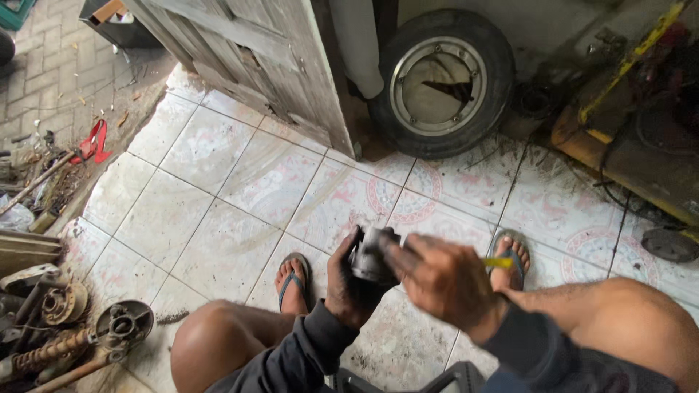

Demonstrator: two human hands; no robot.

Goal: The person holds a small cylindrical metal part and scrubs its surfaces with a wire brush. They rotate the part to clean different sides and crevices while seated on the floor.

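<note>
Small grey metal part (370, 255): roughly cylindrical, held low in the middle of the view, above the tiled floor (218, 196) and between the two knees.
Left hand (351, 280): grease-blackened, fingers wrapped round the metal part from beneath and behind, clamped on it.
Right hand (444, 280): blurred, fingers curled together, touching the metal part's right side; closed on a yellow-handled tool (499, 262) projecting rightward; tool tip hidden.
Dark sleeves on both forearms.
Feet in blue-strapped sandals, left (293, 280) and right (510, 255), flat on the tiles, either side of the hands.
Tyre on a grey rim (443, 81): upright, leaning at the wall beyond.
Weathered wooden door (255, 51): just left of the tyre.
Yellow machine frame (626, 109): far right.
Rusted parts, including a coil spring (47, 353) and a round hub (124, 324): heaped at the lower left.
Red-handled tool (93, 142): on the ground, upper left.
</note>
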